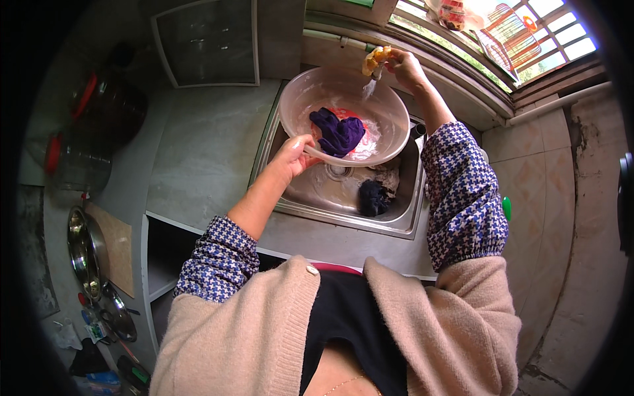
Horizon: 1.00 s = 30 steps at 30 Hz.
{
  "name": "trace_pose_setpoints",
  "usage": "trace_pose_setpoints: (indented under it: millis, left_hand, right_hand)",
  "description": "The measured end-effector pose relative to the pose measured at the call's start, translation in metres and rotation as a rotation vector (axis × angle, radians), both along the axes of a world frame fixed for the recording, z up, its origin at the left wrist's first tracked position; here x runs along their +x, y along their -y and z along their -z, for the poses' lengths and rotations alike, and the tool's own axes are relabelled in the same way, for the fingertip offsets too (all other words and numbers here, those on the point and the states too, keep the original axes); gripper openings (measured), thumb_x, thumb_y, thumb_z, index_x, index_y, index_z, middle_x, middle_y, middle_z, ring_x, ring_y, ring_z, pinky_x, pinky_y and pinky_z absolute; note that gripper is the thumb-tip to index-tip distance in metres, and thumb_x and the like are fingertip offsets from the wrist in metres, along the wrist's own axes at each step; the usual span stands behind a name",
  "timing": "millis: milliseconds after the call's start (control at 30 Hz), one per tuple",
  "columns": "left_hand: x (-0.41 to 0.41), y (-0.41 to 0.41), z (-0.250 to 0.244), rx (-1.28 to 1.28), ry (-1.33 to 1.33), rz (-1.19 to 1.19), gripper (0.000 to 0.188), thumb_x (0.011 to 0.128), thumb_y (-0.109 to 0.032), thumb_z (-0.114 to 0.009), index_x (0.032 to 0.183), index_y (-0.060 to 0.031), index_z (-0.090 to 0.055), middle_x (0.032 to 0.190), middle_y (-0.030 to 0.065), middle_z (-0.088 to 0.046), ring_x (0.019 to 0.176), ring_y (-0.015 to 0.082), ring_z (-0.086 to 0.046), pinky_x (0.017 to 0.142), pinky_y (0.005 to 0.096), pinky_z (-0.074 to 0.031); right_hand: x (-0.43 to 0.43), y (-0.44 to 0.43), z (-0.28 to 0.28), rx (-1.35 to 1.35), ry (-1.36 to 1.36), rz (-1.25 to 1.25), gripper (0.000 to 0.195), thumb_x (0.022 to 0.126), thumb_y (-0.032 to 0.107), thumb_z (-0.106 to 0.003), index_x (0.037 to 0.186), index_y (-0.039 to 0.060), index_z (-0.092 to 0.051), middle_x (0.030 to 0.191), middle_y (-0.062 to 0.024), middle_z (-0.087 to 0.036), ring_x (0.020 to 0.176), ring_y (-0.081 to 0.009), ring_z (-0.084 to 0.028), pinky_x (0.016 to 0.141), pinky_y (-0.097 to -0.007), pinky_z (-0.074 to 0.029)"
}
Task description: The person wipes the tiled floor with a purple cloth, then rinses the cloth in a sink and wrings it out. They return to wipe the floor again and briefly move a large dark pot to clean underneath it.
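Observation:
My left hand (296, 157) grips the near rim of a translucent plastic basin (297, 106), tilted over a steel sink (317, 195). A wet purple cloth (339, 132) lies in the basin beside a red patch and some water or suds. Above the basin's far right rim, my right hand (403, 68) is closed around the faucet or something near it, with a crumpled yellowish wrapping (375, 60); its grip is partly hidden. Water runs from below the wrapping into the basin. A dark, wet bunched item (375, 197) lies in the sink, against a pale cloth-like item (390, 177).
A grey counter (208, 148) extends left of the sink, with large red-lidded jars (111, 114) further left. A barred window (545, 34) and its sill stand behind my right hand. A tiled wall (530, 198) is on the right.

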State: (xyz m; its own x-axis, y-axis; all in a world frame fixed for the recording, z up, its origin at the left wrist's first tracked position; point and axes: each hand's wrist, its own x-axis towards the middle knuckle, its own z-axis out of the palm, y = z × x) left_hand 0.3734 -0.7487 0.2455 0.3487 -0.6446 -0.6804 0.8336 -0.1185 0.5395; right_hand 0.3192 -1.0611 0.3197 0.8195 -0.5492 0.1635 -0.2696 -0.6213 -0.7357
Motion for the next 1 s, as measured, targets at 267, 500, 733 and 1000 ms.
trace_pose_setpoints:
  millis: [267,500,733,1000]
  left_hand:
    - [0.002,-0.004,-0.003,0.003,0.015,-0.001,0.006,0.074,-0.004,-0.05,0.078,-0.002,-0.046,0.083,0.0102,-0.052,0.069,0.0241,-0.061,0.065,0.0348,-0.057]
    - [0.002,-0.002,-0.005,-0.008,-0.031,0.008,0.009,0.073,-0.005,-0.054,0.078,-0.0046,-0.047,0.081,0.0052,-0.051,0.068,0.0186,-0.059,0.065,0.0313,-0.056]
    - [0.003,-0.004,-0.008,-0.012,-0.013,0.015,0.007,0.075,-0.007,-0.053,0.076,-0.0051,-0.047,0.079,0.0045,-0.051,0.067,0.0182,-0.059,0.065,0.0311,-0.056]
    - [0.004,-0.004,-0.007,-0.014,-0.016,0.008,0.007,0.075,-0.007,-0.053,0.077,-0.0046,-0.047,0.078,0.0051,-0.053,0.067,0.0192,-0.061,0.065,0.0315,-0.056]
  right_hand:
    - [0.002,-0.006,-0.006,0.214,-0.031,-0.014,0.035,0.087,-0.004,-0.044,0.119,0.0036,-0.054,0.104,-0.0015,-0.059,0.091,-0.0098,-0.055,0.079,-0.0227,-0.046]
    - [0.003,0.011,0.005,0.182,-0.017,-0.046,0.032,0.087,-0.002,-0.047,0.116,0.005,-0.056,0.097,-0.0018,-0.06,0.083,-0.0091,-0.053,0.074,-0.0225,-0.046]
    - [0.004,0.011,0.008,0.219,0.072,-0.05,0.03,0.082,-0.002,-0.053,0.109,0.0064,-0.062,0.08,0.0012,-0.062,0.067,-0.0069,-0.05,0.064,-0.0224,-0.045]
    - [0.003,0.005,0.003,0.293,0.073,-0.039,0.03,0.085,-0.003,-0.048,0.112,0.0052,-0.06,0.091,0.0001,-0.063,0.077,-0.0075,-0.054,0.071,-0.0212,-0.046]
